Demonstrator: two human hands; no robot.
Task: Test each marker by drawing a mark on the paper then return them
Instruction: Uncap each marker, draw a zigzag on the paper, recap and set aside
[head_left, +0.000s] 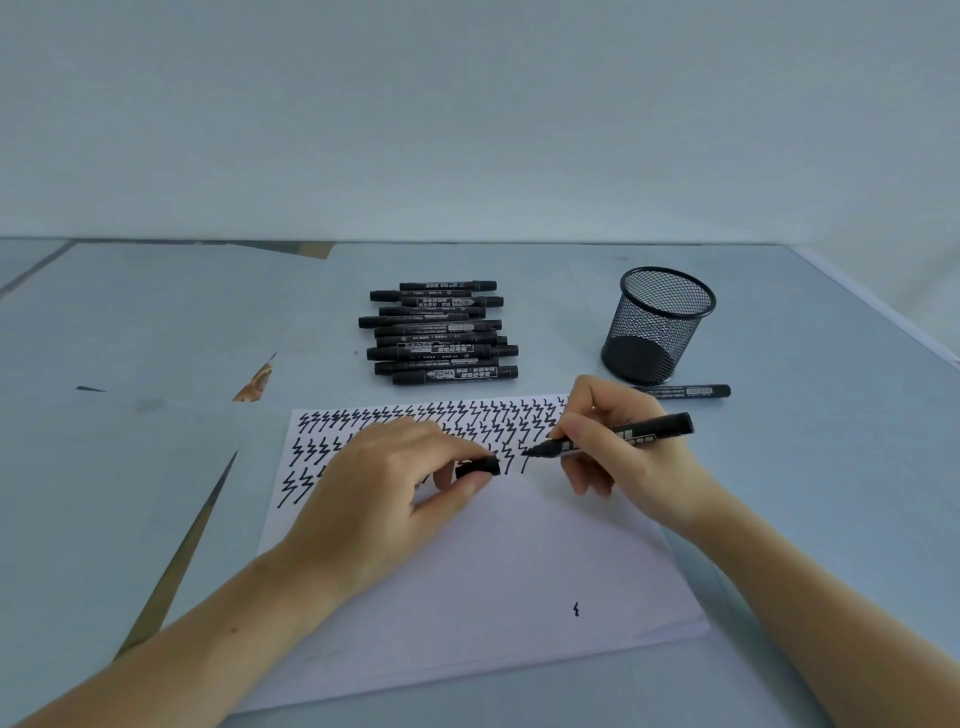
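table (779, 467) holds empty mesh cup (658, 325).

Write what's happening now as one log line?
right hand: marker tip on paper | left hand: holds cap | cup: empty

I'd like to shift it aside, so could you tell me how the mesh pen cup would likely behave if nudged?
The mesh pen cup looks empty and thin-walled, so probably light and likely to slide easily on the smooth table. Standing upright, taller than wide, it might tip if pushed near the rim.

Upside-down white label print on piled markers (439, 332), too small to read
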